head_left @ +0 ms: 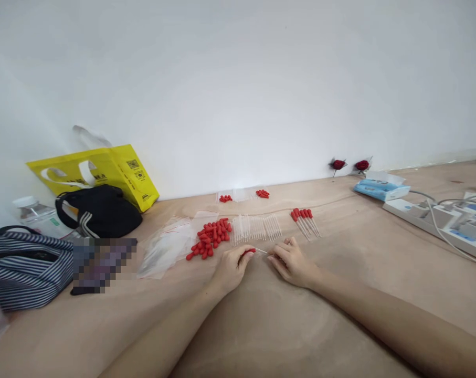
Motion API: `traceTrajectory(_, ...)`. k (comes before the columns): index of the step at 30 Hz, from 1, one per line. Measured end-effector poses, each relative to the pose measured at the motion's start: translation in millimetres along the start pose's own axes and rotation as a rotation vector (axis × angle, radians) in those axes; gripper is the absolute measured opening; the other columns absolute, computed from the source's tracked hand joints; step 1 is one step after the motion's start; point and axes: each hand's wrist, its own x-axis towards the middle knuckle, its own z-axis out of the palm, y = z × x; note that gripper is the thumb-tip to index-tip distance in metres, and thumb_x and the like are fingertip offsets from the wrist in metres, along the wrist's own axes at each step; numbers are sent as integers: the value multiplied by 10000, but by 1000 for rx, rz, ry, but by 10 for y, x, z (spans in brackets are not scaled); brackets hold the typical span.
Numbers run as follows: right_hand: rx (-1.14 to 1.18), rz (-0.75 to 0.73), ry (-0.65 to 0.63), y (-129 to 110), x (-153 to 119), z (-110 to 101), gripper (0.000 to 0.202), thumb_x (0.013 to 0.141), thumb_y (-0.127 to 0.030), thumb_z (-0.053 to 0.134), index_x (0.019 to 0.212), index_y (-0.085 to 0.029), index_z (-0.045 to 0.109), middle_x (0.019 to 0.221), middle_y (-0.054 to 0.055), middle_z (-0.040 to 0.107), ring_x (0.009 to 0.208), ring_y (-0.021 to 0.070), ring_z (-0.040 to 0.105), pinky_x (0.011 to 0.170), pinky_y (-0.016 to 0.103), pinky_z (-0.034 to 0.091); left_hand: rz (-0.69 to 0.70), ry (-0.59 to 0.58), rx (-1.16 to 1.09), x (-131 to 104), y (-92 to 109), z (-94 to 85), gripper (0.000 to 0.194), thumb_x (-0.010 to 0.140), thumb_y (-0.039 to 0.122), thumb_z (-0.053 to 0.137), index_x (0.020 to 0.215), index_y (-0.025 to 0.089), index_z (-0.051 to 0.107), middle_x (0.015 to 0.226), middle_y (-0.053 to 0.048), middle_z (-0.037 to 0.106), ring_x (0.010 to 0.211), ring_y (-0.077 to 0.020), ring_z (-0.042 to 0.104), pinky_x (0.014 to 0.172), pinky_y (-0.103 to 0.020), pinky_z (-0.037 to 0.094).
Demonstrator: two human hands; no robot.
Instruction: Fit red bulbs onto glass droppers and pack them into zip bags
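Observation:
My left hand pinches a red rubber bulb. From the other side my right hand grips a thin clear dropper tube, its near end at or inside the bulb's mouth; the exact fit is too small to tell. Just behind the hands lies a row of bare dropper tubes. Left of that row is a heap of loose red bulbs. Several droppers with red bulbs on them lie side by side beyond my right hand.
Clear plastic bags lie left of the bulbs, with more bulbs near the wall. A yellow bag, black pouch and striped bag stand left. Tissues and a cabled power strip are right.

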Motion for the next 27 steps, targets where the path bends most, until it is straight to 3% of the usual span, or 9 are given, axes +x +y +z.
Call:
traceTrajectory(9,88,25,-6,-152,-1,16,160,840,-191,389,702,-169,466,628,4,539,569,113,430,639,253,289,-34,34,-124,0,-37,22,166,824,232,454,856,156,598,818,-22,656,745,-154,599,669,-242,461)
traceTrajectory(19,-58,-179,-13,37,52,-95,203,832,-135,370,811,-169,568,660,7,576,559,102,415,680,302,209,123,-17,109,-36,62,-31,133,810,190,471,791,180,603,733,-6,650,697,-155,569,713,-287,407)
traceTrajectory(27,-29,-110,-34,-14,74,-38,191,827,-139,370,764,-154,550,660,16,575,570,112,416,647,289,201,206,2,166,-38,73,-19,171,830,199,431,751,172,581,636,-3,615,607,-139,523,707,-294,401)
